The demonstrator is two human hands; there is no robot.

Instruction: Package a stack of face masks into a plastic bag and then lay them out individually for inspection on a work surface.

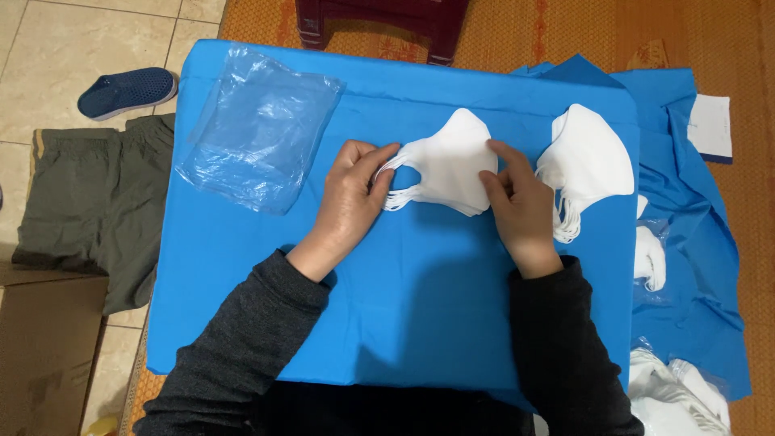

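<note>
- The small stack of white folded fabric face masks (449,161) lies mid-desk on the blue cloth-covered desk (404,282), near the second white stack (588,160).
- Left hand (349,202) grip pinches the ear loops; right hand (517,202) grip pinches the stack's edge.
- Risk, likely: loops tangle, or layers fan apart if either pinch loosens.

My fingertips (494,179) tuck behind the stack of white masks (449,165), so I can't count the layers. The dark stool (379,24) gets clipped by the top edge. The bagged masks (674,396) run off the bottom right. The cardboard box (44,347) is cut at the left, and my sleeves (242,355) at the bottom.
</note>
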